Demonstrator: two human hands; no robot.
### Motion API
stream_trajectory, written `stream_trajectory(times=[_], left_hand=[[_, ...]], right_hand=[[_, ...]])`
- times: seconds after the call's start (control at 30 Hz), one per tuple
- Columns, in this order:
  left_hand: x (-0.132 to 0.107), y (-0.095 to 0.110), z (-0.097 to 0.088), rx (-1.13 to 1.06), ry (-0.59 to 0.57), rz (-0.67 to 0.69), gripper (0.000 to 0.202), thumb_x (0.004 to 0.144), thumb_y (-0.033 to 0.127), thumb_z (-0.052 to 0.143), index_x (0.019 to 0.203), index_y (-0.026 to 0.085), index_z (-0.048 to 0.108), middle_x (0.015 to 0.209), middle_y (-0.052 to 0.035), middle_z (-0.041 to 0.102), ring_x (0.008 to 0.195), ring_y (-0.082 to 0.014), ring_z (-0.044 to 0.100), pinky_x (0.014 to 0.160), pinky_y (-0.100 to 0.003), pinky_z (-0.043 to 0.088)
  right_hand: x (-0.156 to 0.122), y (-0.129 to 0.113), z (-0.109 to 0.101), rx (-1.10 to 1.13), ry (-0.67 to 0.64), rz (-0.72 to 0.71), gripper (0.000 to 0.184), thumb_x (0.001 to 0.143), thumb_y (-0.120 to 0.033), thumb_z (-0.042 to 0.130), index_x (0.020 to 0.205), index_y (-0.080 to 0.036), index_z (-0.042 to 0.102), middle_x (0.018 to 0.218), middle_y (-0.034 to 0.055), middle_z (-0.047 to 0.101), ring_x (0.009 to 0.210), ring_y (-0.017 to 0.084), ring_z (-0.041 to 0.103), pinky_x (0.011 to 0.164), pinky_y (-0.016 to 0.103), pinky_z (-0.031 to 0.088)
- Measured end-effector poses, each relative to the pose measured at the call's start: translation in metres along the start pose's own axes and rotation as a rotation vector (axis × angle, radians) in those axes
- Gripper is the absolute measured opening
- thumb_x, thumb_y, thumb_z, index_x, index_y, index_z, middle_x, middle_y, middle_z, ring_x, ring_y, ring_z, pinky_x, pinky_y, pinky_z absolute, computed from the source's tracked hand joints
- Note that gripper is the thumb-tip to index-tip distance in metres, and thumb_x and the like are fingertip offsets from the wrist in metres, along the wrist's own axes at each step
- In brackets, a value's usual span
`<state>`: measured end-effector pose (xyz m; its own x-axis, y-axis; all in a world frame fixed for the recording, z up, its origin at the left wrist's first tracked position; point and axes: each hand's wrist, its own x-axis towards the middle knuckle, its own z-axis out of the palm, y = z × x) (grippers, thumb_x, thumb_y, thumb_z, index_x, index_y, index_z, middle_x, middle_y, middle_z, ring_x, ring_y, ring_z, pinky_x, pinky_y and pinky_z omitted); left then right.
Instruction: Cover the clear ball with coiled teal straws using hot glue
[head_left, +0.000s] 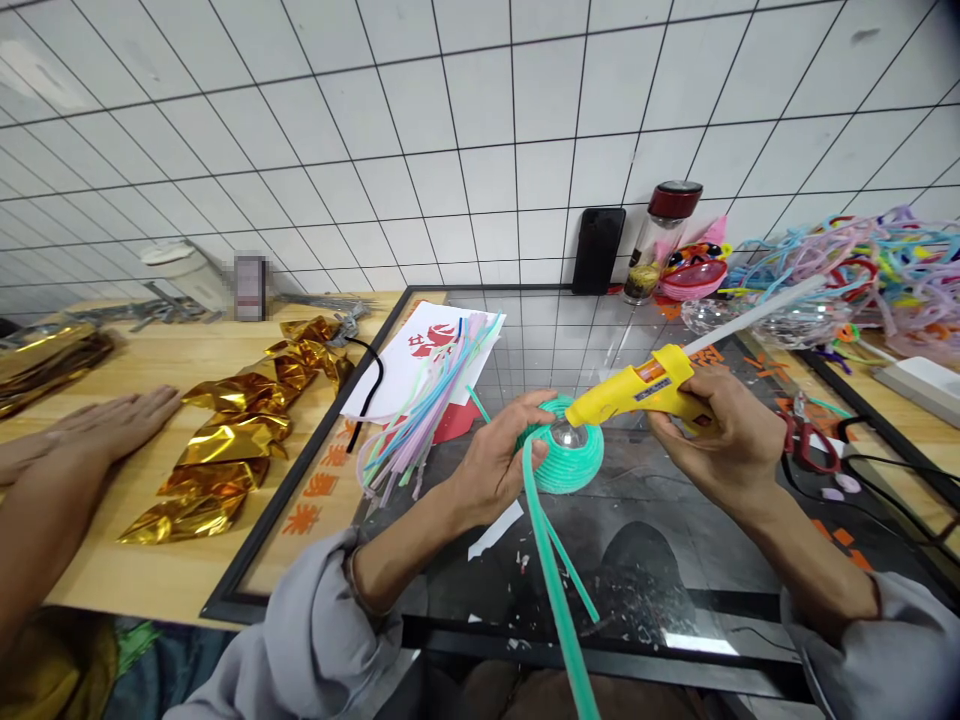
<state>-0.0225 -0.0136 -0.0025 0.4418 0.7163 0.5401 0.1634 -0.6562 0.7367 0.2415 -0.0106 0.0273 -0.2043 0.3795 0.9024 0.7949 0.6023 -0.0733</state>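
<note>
Head view: right of and below frame centre, our left hand [495, 450] pinches one green coil [571, 474] between thumb and fingers; our right hand [724, 435] wraps its fingers round one yellow glue gun [634, 388]; upper right, one black phone [598, 250], one bottle [654, 242]

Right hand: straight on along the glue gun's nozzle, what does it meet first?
Probably the green coil: the nozzle of the yellow glue gun in the right hand is at its top, touching or just above, I can't tell. The left hand lies just beyond.
</note>
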Motion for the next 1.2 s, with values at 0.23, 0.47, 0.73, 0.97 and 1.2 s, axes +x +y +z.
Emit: stream_trajectory(times=[0.23,0.47,0.73,0.97,1.2], left_hand=[[0.000,-0.001,0.000,0.011,-0.012,-0.001,0.041,0.104,0.052,0.039,0.122,0.021,0.058,0.143,-0.0182,0.059,0.135,-0.0280,0.057,0.110,-0.049,0.047],[0.001,-0.001,-0.001,0.009,-0.015,0.001,0.040,0.104,0.051,0.040,0.122,0.021,0.058,0.142,-0.0168,0.059,0.135,-0.0277,0.056,0.110,-0.048,0.047],[-0.001,-0.005,0.000,0.021,-0.020,0.008,0.040,0.104,0.051,0.040,0.123,0.021,0.057,0.143,-0.0177,0.058,0.136,-0.0283,0.055,0.110,-0.048,0.046],[0.000,-0.006,-0.003,0.069,-0.057,0.044,0.034,0.100,0.044,0.052,0.124,0.021,0.054,0.144,-0.0197,0.056,0.134,-0.0302,0.057,0.107,-0.047,0.048],[0.001,-0.009,-0.001,0.132,-0.055,0.101,0.062,0.076,0.039,0.084,0.126,0.022,0.050,0.145,-0.0210,0.055,0.135,-0.0352,0.056,0.109,-0.053,0.048]], right_hand=[[0.000,0.002,-0.001,0.009,-0.006,-0.017,0.025,0.078,-0.014,0.068,0.097,-0.026,0.057,0.081,0.0003,0.067,0.068,0.018,0.067,0.056,0.029,0.050],[-0.001,0.006,-0.002,0.021,-0.019,-0.012,0.024,0.077,-0.017,0.068,0.096,-0.026,0.057,0.080,0.0001,0.067,0.064,0.017,0.064,0.053,0.029,0.048],[-0.005,0.004,0.003,0.058,-0.036,0.135,0.021,0.075,-0.022,0.070,0.090,-0.025,0.055,0.076,-0.0017,0.064,0.055,0.013,0.058,0.048,0.025,0.045],[-0.016,0.016,0.018,0.266,-0.077,0.582,0.021,0.073,-0.030,0.074,0.088,-0.022,0.062,0.072,-0.0020,0.067,0.056,0.015,0.061,0.050,0.026,0.047],[-0.037,0.060,0.030,-0.194,-0.355,0.754,0.039,0.075,-0.056,0.067,0.084,-0.018,0.063,0.069,0.0027,0.062,0.059,0.020,0.055,0.052,0.029,0.038]])
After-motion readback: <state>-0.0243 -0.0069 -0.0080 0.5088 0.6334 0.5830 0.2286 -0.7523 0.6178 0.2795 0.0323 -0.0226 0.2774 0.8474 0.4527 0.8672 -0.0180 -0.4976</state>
